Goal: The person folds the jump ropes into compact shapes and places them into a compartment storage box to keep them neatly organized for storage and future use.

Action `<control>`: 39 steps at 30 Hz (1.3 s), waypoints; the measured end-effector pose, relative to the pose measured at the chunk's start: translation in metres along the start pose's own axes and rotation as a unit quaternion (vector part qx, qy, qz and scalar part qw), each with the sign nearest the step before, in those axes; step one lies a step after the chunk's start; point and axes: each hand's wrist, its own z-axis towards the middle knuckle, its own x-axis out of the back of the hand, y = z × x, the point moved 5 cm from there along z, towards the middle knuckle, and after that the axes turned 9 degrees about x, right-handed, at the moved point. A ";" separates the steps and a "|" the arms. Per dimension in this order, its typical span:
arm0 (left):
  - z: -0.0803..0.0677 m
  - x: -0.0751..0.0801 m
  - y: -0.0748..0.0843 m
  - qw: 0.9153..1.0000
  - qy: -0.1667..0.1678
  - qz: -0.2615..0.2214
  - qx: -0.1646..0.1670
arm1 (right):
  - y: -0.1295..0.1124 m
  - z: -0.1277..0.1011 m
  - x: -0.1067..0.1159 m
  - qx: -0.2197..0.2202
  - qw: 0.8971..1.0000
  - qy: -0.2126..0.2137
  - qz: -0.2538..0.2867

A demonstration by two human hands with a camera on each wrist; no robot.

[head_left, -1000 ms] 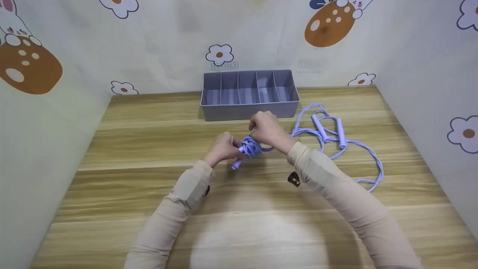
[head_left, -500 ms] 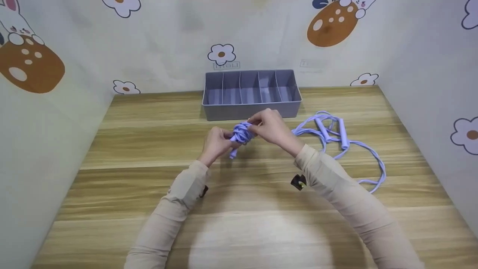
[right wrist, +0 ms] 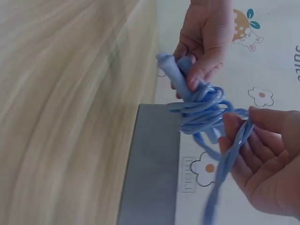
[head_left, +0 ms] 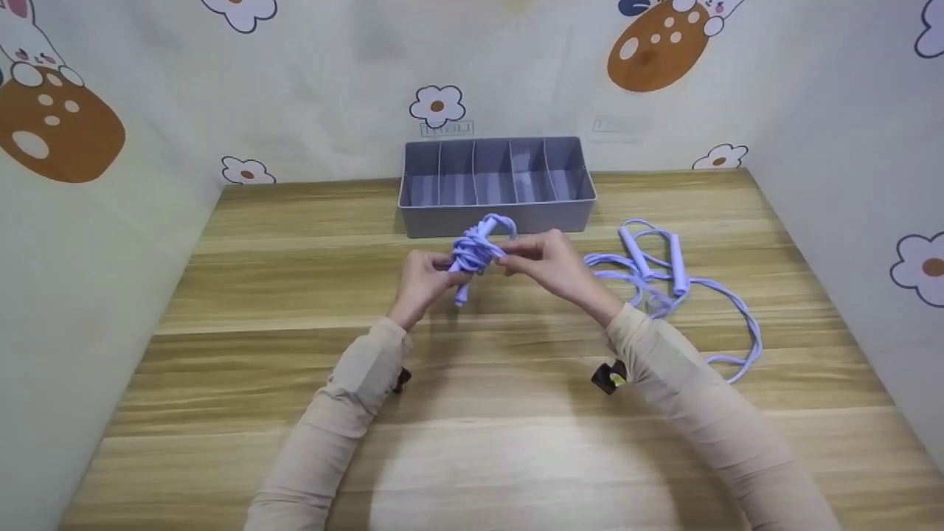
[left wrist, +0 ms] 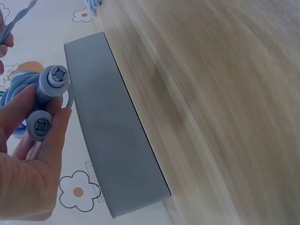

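Up against the back wall, a grey box (head_left: 496,186) stands on the wooden table (head_left: 472,413). Thin walls split it into five narrow compartments side by side, and the head view shows nothing lying in any of them. From the left wrist camera only its plain outer wall (left wrist: 112,140) shows, and the right wrist camera catches one corner (right wrist: 152,168) of it.

Just in front of that box, both hands hold a wound-up skipping rope (head_left: 472,254) in the air above the table, near the box's front wall but apart from it. The left hand (head_left: 422,279) is closed around the two handles (left wrist: 47,101), which lie side by side between its thumb and fingers with their round end caps facing the wrist camera. The cord is coiled in several turns around those handles, and the bundle (right wrist: 201,110) sits above and slightly to the right of the left hand's knuckles. The right hand (head_left: 546,264) meets the bundle from the other side. Its thumb and fingers (right wrist: 239,129) pinch a doubled strand of the cord right at the coils, and that strand runs down past the palm in the right wrist view.

A second skipping rope (head_left: 667,276) of the same pale purple lies loose on the table to the right of the right hand, well apart from the bundle. Its two handles rest close together near the box's right end, and its cord spreads in open loops toward the table's right edge.
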 end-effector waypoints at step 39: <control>-0.001 0.005 -0.004 0.951 -0.046 -0.304 0.028 | 0.057 -0.061 -0.026 -0.091 0.971 -0.054 0.213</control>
